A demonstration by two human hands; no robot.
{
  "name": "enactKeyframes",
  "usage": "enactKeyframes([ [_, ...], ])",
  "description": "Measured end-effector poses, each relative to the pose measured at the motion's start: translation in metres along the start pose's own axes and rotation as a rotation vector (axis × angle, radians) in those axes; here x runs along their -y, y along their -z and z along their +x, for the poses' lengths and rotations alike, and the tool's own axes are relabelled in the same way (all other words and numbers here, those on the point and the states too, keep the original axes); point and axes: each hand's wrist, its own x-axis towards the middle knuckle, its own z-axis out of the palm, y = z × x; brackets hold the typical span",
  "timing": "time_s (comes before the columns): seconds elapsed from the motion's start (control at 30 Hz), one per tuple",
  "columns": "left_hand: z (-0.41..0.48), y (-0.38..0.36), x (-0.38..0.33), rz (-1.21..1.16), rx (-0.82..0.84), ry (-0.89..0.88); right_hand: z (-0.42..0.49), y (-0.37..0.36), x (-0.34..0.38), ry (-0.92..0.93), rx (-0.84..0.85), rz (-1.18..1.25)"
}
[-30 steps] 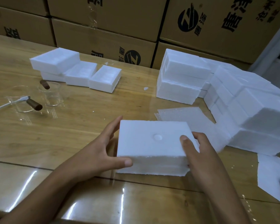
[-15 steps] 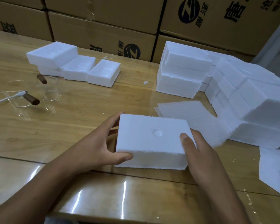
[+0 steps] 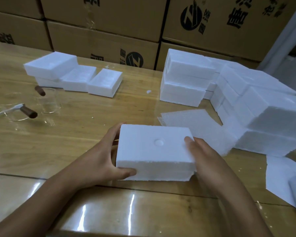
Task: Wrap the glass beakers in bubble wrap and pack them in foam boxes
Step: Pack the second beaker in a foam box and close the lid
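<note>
Left hand (image 3: 102, 161) and right hand (image 3: 205, 161) both grasp the foam box (image 3: 154, 151), 1 at each short end, thumbs on the near side and top. Box looks flat on the table (image 3: 67, 142), between the palms. Likely seating the lid: squeeze evenly and keep the seam flush without crushing the foam. Dimpled face up, long axis runs hand to hand. 2 glass beakers (image 3: 48, 103) sit unwrapped, well beyond the left grip.

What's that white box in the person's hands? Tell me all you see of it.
The foam box is white and rectangular, grainy like polystyrene, closed, with a round dimple on top and a ragged seam along its front. It lies flat, apparently on the table. The left hand grips its left end; the right hand holds its right end, thumb on top.
</note>
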Motion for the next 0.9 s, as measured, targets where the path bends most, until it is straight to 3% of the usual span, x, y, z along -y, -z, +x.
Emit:
enactKeyframes([
  [0.07, 0.000, 0.000, -0.002, 0.009, -0.001, -0.007, 0.003, 0.006, 0.007, 0.054, -0.104, -0.109],
  [0.13, 0.000, 0.000, -0.002, 0.012, -0.001, -0.012, 0.005, 0.000, 0.022, 0.266, -0.260, -0.318],
  [0.23, 0.000, 0.000, -0.003, 0.032, -0.011, -0.012, 0.012, -0.021, 0.046, 0.549, -0.128, -0.554],
  [0.37, 0.001, 0.000, -0.005, 0.029, -0.014, 0.005, 0.026, -0.032, 0.046, 0.531, 0.065, -0.725],
  [0.6, 0.001, 0.000, -0.002, 0.015, -0.010, -0.004, 0.031, -0.038, 0.039, 0.531, 0.042, -0.719],
  [0.77, -0.006, 0.006, -0.002, -0.006, 0.091, 0.123, 0.029, -0.038, 0.039, 0.548, 0.013, -0.699],
  [0.83, -0.006, 0.015, -0.013, -0.055, 0.032, 0.108, 0.028, -0.037, 0.040, 0.559, 0.010, -0.698],
  [0.9, 0.000, 0.020, -0.029, -0.028, -0.134, 0.056, 0.027, -0.038, 0.039, 0.561, 0.008, -0.688],
])
